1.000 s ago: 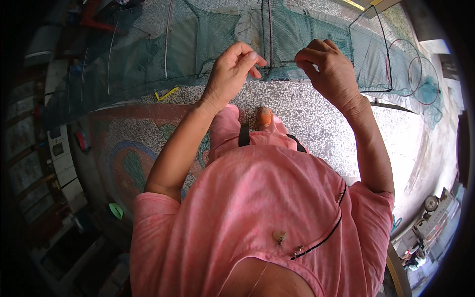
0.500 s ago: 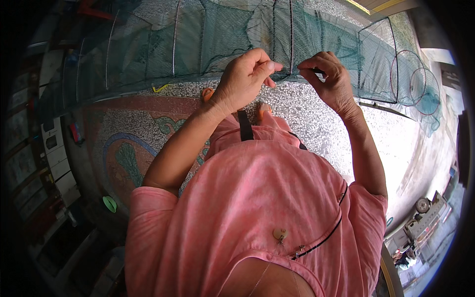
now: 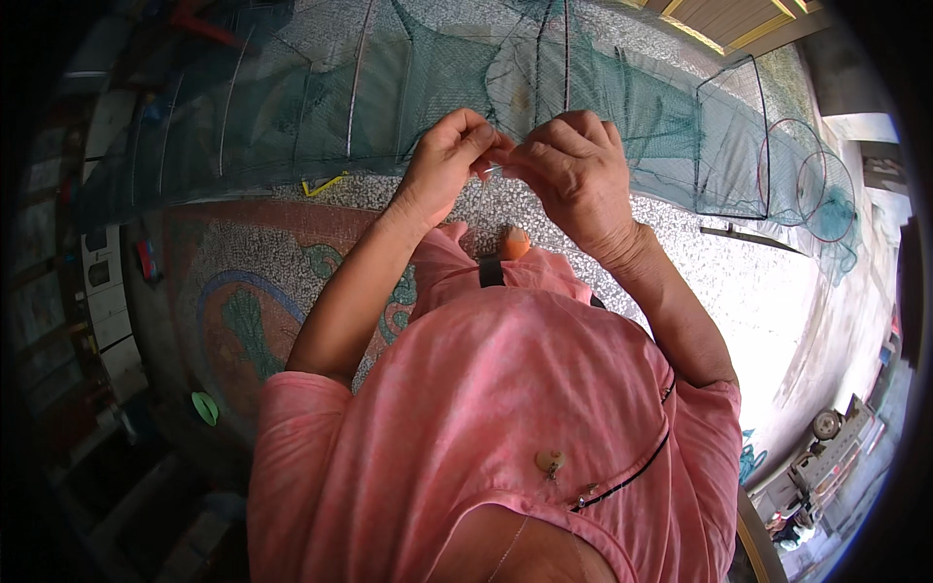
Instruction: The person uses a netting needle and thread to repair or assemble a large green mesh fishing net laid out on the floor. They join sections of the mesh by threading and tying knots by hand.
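"Green net [image 3: 442, 83]: where, how'll it handle?"
"Spread beyond left hand [image 3: 439, 167] and right hand [image 3: 575, 175], fingertips bunched together; can't tell what's held. Probably light, soft, snag-prone; grip its black frame [image 3: 766, 185]."

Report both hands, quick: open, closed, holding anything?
Left hand: curled, fingertips partly hidden; closed or holding anything, cannot tell.
Right hand: curled, fingertips close by the left's; its grip is hidden, cannot tell.
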`<state>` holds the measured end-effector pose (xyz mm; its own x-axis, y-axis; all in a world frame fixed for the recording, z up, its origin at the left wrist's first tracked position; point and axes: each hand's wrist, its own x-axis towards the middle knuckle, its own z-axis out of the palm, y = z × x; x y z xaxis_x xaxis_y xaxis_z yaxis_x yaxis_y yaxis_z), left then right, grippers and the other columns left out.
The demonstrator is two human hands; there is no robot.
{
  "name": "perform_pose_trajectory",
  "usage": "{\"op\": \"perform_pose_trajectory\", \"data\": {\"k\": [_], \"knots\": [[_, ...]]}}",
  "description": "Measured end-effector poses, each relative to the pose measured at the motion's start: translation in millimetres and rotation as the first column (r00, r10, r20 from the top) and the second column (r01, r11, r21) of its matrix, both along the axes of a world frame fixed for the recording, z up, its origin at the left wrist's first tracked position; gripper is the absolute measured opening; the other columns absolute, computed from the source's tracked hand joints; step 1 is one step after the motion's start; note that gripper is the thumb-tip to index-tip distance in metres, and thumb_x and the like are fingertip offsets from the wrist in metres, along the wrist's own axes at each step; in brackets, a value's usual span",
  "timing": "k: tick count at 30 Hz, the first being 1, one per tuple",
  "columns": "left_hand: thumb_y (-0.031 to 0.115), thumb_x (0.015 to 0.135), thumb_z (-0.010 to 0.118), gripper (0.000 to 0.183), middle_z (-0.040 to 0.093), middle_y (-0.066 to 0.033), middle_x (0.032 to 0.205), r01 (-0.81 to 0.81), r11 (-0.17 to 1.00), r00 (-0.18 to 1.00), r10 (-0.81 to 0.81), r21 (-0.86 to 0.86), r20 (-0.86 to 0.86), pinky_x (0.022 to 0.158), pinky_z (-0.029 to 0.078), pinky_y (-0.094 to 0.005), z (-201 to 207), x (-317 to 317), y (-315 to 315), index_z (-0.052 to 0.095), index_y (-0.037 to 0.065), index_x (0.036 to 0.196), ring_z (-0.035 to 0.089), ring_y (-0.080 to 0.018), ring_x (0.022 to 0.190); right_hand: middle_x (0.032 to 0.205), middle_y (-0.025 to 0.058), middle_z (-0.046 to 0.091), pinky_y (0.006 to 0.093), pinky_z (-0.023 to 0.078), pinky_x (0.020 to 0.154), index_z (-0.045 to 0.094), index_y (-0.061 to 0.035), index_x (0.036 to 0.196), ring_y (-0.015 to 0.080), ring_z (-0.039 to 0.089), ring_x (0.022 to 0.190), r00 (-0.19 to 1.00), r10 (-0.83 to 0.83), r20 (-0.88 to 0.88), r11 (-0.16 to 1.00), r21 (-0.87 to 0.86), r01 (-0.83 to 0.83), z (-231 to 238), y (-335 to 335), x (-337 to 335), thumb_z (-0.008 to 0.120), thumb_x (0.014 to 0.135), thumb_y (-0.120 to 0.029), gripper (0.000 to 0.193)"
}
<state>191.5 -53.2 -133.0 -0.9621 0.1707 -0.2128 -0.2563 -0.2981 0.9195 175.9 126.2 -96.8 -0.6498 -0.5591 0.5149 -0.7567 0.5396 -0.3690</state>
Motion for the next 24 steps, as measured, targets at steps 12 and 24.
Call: {"op": "perform_pose_trajectory", "data": {"k": [12,24], "knots": [[0.013,0.088,0.057,0.009,0.052,0.0002,0.080,0.127,0.805,0.874,-0.367,-0.580,-0.318,0.065,0.043,-0.0242,15.3,7.0,44.1,0.063,0.007,0.092,0.046,-0.0093,0.068,0.089,0.0133,0.062,0.0351,0.054,0.073,0.054,0.0007,0.108,0.0189,0.062,0.080,0.926,0.352,0.136,0.751,-0.631,-0.192,122.1,87.3,-27.5,0.047,0.095,-0.017,0.023],[0.010,0.089,0.053,0.016,0.055,-0.0044,0.086,0.010,0.944,0.922,-0.137,-0.331,-0.362,0.076,0.043,-0.0254,33.3,-16.1,18.9,0.059,-0.001,0.078,0.054,-0.0121,0.079,0.068,-0.0020,0.053,0.0166,0.031,0.046,0.062,-0.0065,0.095,0.0010,0.042,0.054,0.766,-0.320,0.557,0.825,-0.233,0.514,69.3,180.6,-58.1,0.057,0.090,-0.033,0.028]]}}
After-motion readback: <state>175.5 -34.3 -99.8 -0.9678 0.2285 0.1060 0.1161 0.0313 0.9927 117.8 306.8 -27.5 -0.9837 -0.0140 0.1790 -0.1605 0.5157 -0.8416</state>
